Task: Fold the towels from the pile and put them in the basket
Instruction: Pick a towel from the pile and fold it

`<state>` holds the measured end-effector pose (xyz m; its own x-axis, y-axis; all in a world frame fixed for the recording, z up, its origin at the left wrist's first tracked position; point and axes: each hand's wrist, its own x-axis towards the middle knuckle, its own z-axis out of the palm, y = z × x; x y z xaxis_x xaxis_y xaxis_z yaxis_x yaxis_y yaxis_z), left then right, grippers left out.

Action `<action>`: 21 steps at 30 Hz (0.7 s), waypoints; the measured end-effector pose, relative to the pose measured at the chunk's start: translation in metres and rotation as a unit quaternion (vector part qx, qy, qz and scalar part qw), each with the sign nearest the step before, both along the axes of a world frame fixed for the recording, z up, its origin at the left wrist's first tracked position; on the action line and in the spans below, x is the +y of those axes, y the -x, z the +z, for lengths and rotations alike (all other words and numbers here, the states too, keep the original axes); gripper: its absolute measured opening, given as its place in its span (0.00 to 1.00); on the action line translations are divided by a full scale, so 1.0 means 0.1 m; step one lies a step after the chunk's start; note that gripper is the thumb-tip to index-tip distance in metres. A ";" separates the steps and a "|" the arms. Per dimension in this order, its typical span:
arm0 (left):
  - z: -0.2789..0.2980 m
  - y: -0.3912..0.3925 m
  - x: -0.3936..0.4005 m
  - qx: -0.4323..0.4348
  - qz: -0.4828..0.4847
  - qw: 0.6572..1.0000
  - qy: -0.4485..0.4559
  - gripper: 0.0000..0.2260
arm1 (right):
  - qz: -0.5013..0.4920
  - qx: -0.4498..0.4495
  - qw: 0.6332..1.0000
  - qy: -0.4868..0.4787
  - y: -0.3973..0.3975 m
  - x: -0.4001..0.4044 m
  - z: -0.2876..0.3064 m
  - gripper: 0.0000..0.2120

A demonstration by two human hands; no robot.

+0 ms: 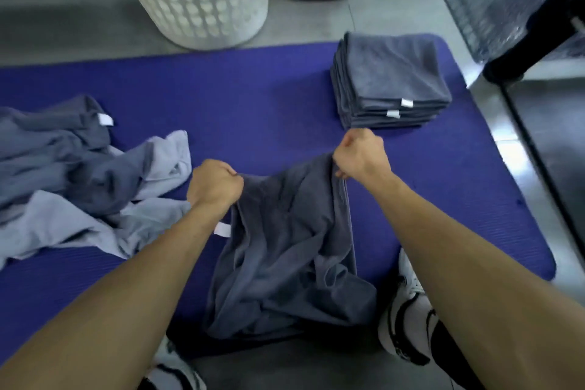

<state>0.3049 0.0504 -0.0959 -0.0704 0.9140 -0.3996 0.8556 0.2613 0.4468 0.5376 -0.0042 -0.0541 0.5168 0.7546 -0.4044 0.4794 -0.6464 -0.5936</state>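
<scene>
Both fists tight on a grey towel [285, 250]: left hand [215, 185] & right hand [361, 157] grip its top edge, probably corners, over the blue mat [253, 98].

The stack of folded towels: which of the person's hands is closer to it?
Right. The right hand is just in front of the stack of folded towels; the left hand is farther left.

Grey floor [63, 19] under a blue mat [253, 98].
</scene>
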 end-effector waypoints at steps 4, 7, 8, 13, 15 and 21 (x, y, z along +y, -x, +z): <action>0.85 0.21 -0.13 0.019 -0.055 0.998 -0.012 0.09 | 0.056 0.011 0.998 0.004 0.16 -0.20 0.85 0.09; 1.42 0.34 -0.19 -0.112 -0.006 0.991 -0.074 0.10 | 0.051 0.016 0.993 -0.104 0.30 -0.33 1.41 0.07; 1.57 0.39 -0.22 -0.175 0.021 0.976 -0.130 0.09 | 0.036 0.018 0.984 -0.174 0.34 -0.38 1.56 0.06; 1.98 0.62 -0.60 -0.227 -0.011 0.946 -0.230 0.07 | 0.037 0.005 0.956 -0.292 0.46 -0.80 1.86 0.07; 2.01 0.70 -0.73 -0.194 -0.040 0.959 -0.201 0.12 | 0.071 -0.019 0.976 -0.207 0.43 -0.97 1.84 0.08; 2.23 0.90 -0.90 -0.202 -0.006 0.956 -0.212 0.06 | 0.076 -0.076 0.973 -0.202 0.43 -1.29 2.14 0.08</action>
